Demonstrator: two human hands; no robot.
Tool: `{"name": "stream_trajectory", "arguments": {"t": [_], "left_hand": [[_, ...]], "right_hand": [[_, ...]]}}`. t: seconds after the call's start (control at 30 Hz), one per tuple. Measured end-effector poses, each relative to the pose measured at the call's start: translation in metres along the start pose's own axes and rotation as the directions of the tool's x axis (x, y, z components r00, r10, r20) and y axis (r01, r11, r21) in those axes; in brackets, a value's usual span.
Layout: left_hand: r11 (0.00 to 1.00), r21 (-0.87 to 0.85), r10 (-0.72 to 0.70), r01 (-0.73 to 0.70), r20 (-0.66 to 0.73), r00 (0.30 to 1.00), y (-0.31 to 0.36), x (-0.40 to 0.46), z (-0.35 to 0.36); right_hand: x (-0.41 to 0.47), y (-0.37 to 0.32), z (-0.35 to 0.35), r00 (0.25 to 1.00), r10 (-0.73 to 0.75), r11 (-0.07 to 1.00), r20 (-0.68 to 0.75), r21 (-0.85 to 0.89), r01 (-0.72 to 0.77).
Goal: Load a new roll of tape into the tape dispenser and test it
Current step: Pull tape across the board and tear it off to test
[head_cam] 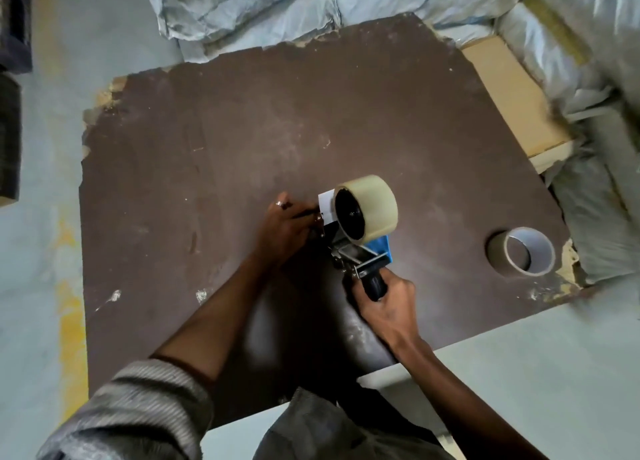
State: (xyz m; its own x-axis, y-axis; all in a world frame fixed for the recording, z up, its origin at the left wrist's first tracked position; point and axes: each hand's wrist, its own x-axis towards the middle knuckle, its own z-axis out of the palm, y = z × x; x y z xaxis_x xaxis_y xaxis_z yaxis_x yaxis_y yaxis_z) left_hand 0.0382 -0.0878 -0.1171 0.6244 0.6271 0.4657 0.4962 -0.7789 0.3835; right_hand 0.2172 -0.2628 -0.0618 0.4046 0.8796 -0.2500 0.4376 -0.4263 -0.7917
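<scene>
Roll seated on the dispenser, tape end being threaded; the test is not yet done.

The right hand (384, 307) is closed around the black handle of the tape dispenser (360, 255), and the new clear tape roll (367, 208) sits on its hub just above that hand. The left hand (282, 229) is closed at the dispenser's front, pinching near the white tab (326, 203) on the tape's free end, though exactly what the fingers hold is hidden. Judging by this, loading is done; feeding the end past the roller and cutter, then a trial pull, remain. Count: one dispenser, one mounted roll, one nearly bare cardboard core (523, 251) lying well right of the right hand on the brown board (207, 130).
</scene>
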Motion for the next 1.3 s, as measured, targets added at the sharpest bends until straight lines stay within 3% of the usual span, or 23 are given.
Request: {"name": "stream_trajectory", "arguments": {"t": [0.1, 0.3, 0.43, 0.53, 0.73, 0.93, 1.3], "left_hand": [[0.997, 0.059, 0.054, -0.052, -0.021, 0.998, -0.002, 0.002, 0.001], [0.991, 0.107, 0.07, -0.082, 0.117, 0.991, -0.008, -0.005, 0.008], [0.962, 0.256, -0.001, -0.097, 0.357, 0.934, -0.001, -0.015, -0.007], [0.948, 0.317, -0.149, 0.002, 0.439, 0.886, 0.007, -0.026, -0.017], [0.902, 0.404, -0.347, 0.155, 0.46, 0.817, 0.017, -0.034, -0.018], [0.872, 0.463, -0.383, 0.156, 0.449, 0.807, 0.018, -0.036, -0.016], [0.855, 0.493, -0.409, 0.16, 0.453, 0.792, 0.027, -0.035, -0.018]], "right_hand": [[-0.004, 0.002, 0.008, 1.0, 0.0, 1.0, -0.022, -0.001, 0.0], [-0.01, 0.009, 0.011, 0.999, 0.041, 0.999, -0.017, 0.013, -0.04], [-0.013, 0.012, 0.012, 1.0, 0.005, 1.0, 0.0, -0.017, -0.005], [-0.015, 0.013, 0.015, 1.0, -0.002, 0.999, 0.024, -0.047, 0.004], [-0.012, 0.01, 0.018, 0.991, 0.048, 0.994, 0.122, -0.101, -0.036], [-0.008, 0.009, 0.015, 0.99, 0.011, 0.983, 0.143, -0.183, 0.015], [-0.025, 0.025, 0.005, 0.982, 0.074, 0.966, 0.172, -0.255, -0.028]]}}
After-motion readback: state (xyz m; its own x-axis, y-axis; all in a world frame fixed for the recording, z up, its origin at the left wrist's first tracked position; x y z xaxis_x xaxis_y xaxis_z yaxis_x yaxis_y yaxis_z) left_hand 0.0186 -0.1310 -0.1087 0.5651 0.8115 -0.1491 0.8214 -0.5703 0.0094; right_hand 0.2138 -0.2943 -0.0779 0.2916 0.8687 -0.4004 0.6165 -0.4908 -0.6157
